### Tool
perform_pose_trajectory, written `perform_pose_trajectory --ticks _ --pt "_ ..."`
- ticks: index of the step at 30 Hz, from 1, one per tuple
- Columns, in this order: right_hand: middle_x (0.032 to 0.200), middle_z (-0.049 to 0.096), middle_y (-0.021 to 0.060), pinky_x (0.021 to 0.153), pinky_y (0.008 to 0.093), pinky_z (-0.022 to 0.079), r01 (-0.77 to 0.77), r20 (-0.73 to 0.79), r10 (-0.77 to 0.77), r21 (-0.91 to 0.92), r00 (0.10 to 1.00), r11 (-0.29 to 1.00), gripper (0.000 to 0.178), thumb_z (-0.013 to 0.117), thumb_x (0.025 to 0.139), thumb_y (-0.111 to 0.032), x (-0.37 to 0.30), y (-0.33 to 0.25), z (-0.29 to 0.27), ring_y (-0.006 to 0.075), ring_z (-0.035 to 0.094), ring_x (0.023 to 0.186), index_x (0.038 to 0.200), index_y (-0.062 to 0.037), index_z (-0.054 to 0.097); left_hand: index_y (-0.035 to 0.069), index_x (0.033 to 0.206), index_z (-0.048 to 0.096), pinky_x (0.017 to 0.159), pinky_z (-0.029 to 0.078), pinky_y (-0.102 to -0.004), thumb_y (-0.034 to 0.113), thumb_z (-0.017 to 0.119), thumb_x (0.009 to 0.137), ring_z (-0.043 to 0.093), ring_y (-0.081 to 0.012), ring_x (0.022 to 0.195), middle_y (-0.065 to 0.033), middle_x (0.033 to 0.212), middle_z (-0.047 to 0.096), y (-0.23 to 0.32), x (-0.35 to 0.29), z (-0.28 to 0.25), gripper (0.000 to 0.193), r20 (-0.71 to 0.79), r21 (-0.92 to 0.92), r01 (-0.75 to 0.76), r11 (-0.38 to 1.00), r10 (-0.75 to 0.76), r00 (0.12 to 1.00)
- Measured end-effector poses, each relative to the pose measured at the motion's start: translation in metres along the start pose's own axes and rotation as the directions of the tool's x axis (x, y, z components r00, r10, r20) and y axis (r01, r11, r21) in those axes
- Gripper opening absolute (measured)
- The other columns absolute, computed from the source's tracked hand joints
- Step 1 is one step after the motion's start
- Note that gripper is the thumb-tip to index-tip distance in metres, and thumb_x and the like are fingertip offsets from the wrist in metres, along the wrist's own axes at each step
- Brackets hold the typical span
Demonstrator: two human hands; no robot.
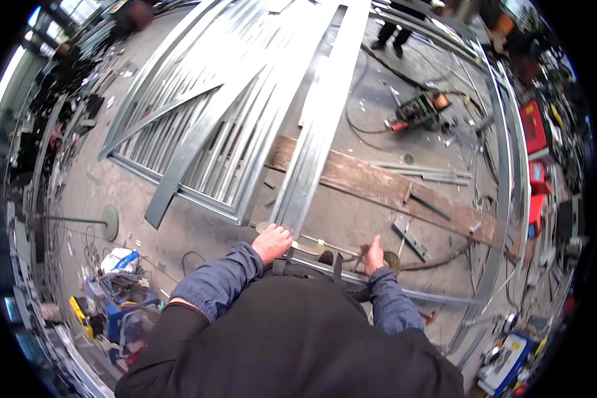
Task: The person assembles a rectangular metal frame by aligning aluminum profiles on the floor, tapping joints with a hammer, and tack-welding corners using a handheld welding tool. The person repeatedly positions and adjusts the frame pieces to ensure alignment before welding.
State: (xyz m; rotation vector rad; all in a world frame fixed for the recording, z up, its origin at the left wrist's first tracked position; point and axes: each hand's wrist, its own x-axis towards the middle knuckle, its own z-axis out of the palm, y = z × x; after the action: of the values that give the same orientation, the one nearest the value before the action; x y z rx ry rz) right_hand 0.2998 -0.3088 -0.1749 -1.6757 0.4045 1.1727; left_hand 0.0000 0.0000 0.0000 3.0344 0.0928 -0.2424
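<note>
Left hand [272, 244] on near end of long silver metal channel [303, 189], fingers curled over it; can't tell if firmly gripping. Channel runs away from the person, crossing over worn brown flat plank [378, 184]. Right hand [372, 256] well right of channel, thumb up, fingers partly hidden; can't tell if holding anything. Silver slatted metal panel [199, 197] lies left of channel.
</note>
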Motion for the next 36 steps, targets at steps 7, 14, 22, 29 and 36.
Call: perform_pose_trajectory --ticks 7,14,22,29,36 --pt "0.117 0.074 0.0148 0.096 0.0580 0.050 -0.268 0.172 0.328 -0.300 0.929 0.916 0.084 0.028 0.110 -0.071 -0.064 -0.058 0.042 0.0319 0.068 0.113 0.134 -0.0023 0.069 0.014 0.094 0.070 0.082 0.049 -0.0390 0.024 0.065 0.091 0.064 -0.0224 0.094 -0.0025 0.092 0.063 -0.020 -0.022 -0.014 0.012 -0.106 -0.004 -0.035 0.999 0.034 0.994" --pt "0.105 0.075 0.0208 0.084 0.0465 0.056 -0.489 0.380 0.621 -0.392 0.685 0.779 0.088 0.026 0.105 -0.075 -0.036 -0.060 -0.002 0.0291 0.070 0.093 0.137 -0.0042 0.067 0.013 0.094 0.071 0.081 0.049 -0.0388 0.026 0.064 0.090 0.065 -0.0228 0.095 -0.0028 0.095 0.065 -0.016 -0.017 -0.013 0.015 -0.059 -0.003 -0.042 0.999 0.042 0.997" --pt "0.092 0.071 0.0139 0.075 0.0431 0.062 -0.532 0.357 0.529 -0.097 0.770 0.841 0.055 0.051 0.102 -0.044 -0.040 -0.055 0.030 0.0302 0.071 0.081 0.132 -0.0012 0.069 0.013 0.106 0.070 0.085 0.048 -0.0405 0.026 0.062 0.093 0.064 -0.0247 0.101 -0.0045 0.099 0.064 -0.024 -0.019 -0.012 0.020 0.033 -0.014 -0.038 0.999 0.039 0.999" --pt "0.119 0.068 0.0164 0.077 0.0386 0.062 0.066 0.319 -0.018 -0.140 0.948 0.988 0.074 0.059 0.092 0.004 -0.056 -0.036 0.029 0.0234 0.068 0.086 0.164 -0.0064 0.042 0.015 0.104 0.069 0.084 0.049 -0.0401 0.018 0.065 0.092 0.064 -0.0246 0.101 -0.0034 0.098 0.063 -0.019 -0.009 -0.028 0.013 0.054 0.018 -0.088 0.996 0.087 0.995" --pt "0.112 0.073 0.0143 0.083 0.0379 0.058 0.446 0.308 -0.361 -0.276 0.880 0.852 0.064 0.063 0.086 0.010 -0.033 -0.006 0.030 0.0246 0.070 0.096 0.148 -0.0010 0.052 0.016 0.101 0.072 0.085 0.050 -0.0390 0.019 0.064 0.093 0.067 -0.0230 0.100 -0.0023 0.096 0.066 -0.024 0.002 -0.038 0.012 0.074 0.016 -0.056 0.998 0.054 0.996"
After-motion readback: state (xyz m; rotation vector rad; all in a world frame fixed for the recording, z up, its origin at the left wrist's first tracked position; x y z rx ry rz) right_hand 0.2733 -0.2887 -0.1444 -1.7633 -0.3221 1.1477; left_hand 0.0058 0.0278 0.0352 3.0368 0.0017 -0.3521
